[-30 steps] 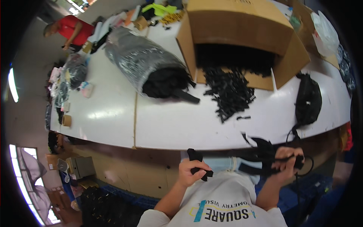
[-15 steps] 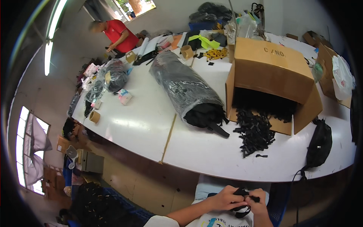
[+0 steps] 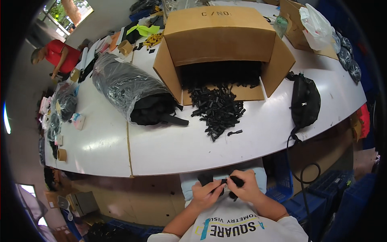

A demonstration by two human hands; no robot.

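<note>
My left hand (image 3: 204,192) pinches a black strap (image 3: 205,180) just below the table's front edge, over my lap. Close beside it, my right hand (image 3: 246,186) grips the other part of the same black strap, fingers closed. A short dark piece bridges the gap between my fingertips; its exact shape is too small to make out. Beyond my hands, a heap of small black plastic pieces (image 3: 217,109) spills out of an open cardboard box (image 3: 219,46) onto the table. One loose black piece (image 3: 234,132) lies apart, nearer to me.
A clear plastic sack of black straps (image 3: 129,86) lies left of the box on the white table (image 3: 161,149). A black waist bag (image 3: 305,103) rests at the right, a cord hanging below it. Blue crates (image 3: 334,189) stand lower right. A person in red (image 3: 62,56) stands far left.
My view has swung right, so the table things sit further left in the picture. My hands have drawn slightly apart, with the black strap still held between them.
</note>
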